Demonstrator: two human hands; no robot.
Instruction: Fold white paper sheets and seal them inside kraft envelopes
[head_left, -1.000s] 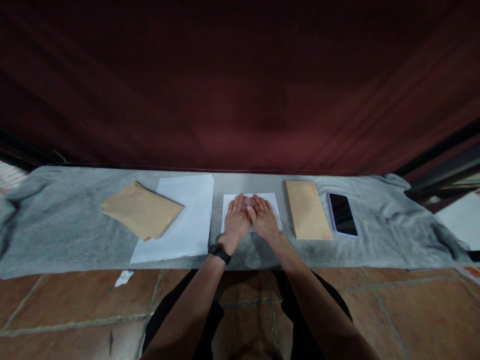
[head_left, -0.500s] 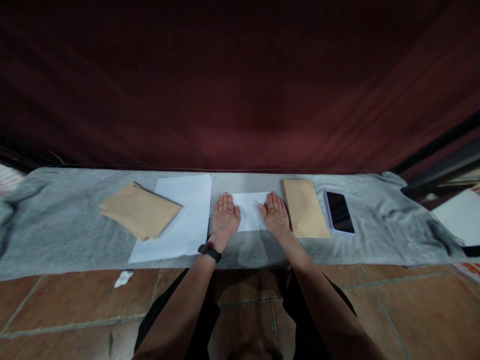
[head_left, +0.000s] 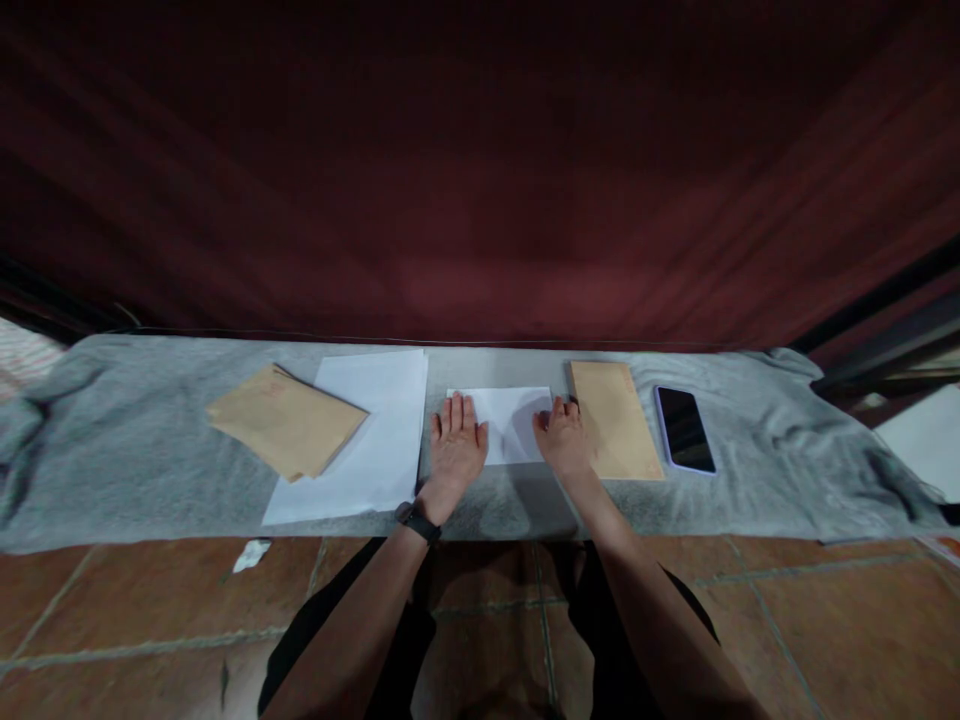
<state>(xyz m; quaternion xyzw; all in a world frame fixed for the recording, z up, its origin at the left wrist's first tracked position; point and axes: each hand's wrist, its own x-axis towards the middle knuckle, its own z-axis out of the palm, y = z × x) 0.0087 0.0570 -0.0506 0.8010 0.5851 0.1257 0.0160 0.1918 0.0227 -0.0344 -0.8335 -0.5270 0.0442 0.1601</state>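
Observation:
A folded white sheet of paper (head_left: 510, 420) lies on the grey cloth (head_left: 135, 450) in front of me. My left hand (head_left: 455, 450) rests flat on its left edge with fingers stretched out; a black band is on that wrist. My right hand (head_left: 564, 440) sits at the paper's right edge, fingers curled at the corner, between the paper and a brown envelope (head_left: 613, 418). Whether it pinches the paper I cannot make out.
A stack of white sheets (head_left: 375, 430) lies left of my hands, with several brown envelopes (head_left: 285, 420) on top. A dark phone (head_left: 684, 428) lies right of the single envelope. A dark red curtain hangs behind. Tiled floor and a paper scrap (head_left: 251, 553) are below.
My hands slid apart from the middle of the folded paper to its left and right edges. The right hand's fingers went from flat to curled at the paper's right corner.

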